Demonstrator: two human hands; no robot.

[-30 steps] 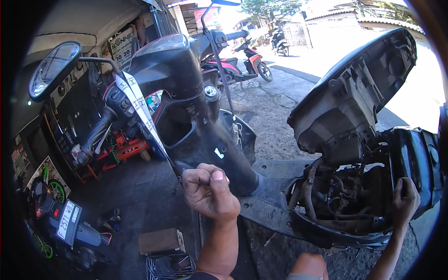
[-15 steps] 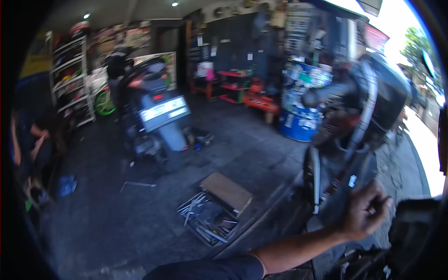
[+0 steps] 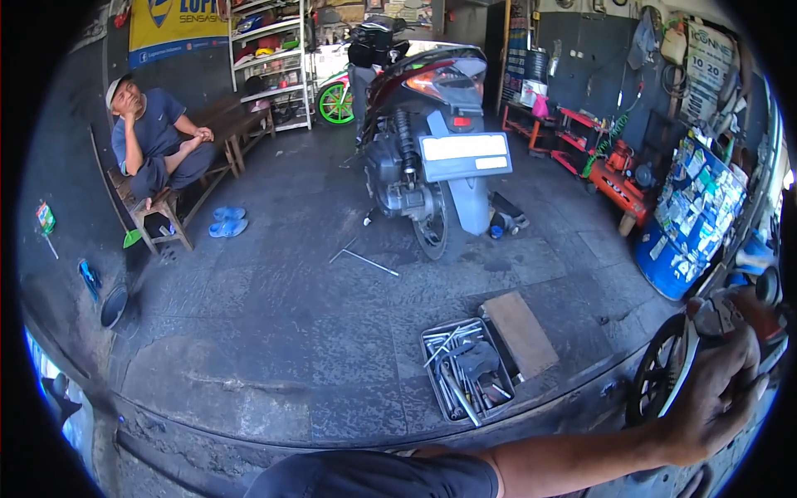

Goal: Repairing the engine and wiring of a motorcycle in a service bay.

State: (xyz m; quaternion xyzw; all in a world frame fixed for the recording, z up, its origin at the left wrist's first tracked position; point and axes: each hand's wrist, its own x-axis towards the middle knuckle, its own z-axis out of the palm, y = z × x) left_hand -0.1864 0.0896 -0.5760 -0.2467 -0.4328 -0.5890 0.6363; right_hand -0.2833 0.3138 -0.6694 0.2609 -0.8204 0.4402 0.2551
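Observation:
My left arm reaches across the lower edge to the right, and my left hand (image 3: pixel 716 402) hangs there with its fingers curled inward. What lies inside the fingers, if anything, is hidden. Just behind the hand are the dark wheel (image 3: pixel 660 365) and reddish body (image 3: pixel 730 314) of a two-wheeler, partly covered by it; whether they touch cannot be made out. My right hand is out of the picture. On the floor left of my forearm sits a metal tray (image 3: pixel 427 378) full of wrenches and other tools, with a brown board (image 3: pixel 525 336) beside it.
A scooter (image 3: pixel 415 158) stands mid-floor, with a T-shaped metal tool (image 3: pixel 365 259) lying near it. A person (image 3: pixel 154 133) sits on a wooden bench (image 3: pixel 220 124) at left, near blue sandals (image 3: pixel 228 222). A blue drum (image 3: pixel 664 270) and orange compressor (image 3: pixel 618 187) stand right.
My view has swung left, so the scooter, tool tray and drum appear shifted and the seated person comes fully into sight. My left hand stays curled, now nearer the right rim.

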